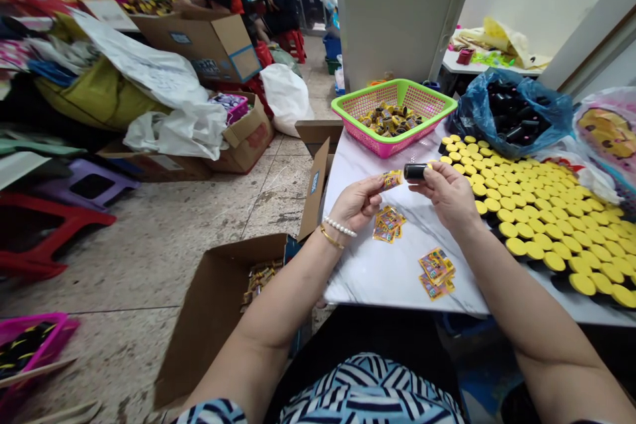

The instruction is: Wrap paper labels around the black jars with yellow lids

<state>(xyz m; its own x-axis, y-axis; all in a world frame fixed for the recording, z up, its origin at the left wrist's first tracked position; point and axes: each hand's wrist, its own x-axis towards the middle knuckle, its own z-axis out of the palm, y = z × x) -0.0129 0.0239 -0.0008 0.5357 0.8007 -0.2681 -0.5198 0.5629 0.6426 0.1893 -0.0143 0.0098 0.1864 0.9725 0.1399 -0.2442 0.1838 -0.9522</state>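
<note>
Your left hand (355, 204) and right hand (444, 195) can pass over the white surface (370, 271); yellow caps (546, 225) block the right, a basket (392, 118) ahead.

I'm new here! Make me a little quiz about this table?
1. True or false: the right hand holds a black tube.
2. What does the left hand hold? A: yellow cap. B: packet. C: blue bag.
3. Fill in the gap: the basket is pink and ____.

Key: 1 true; 2 B; 3 green.
</note>
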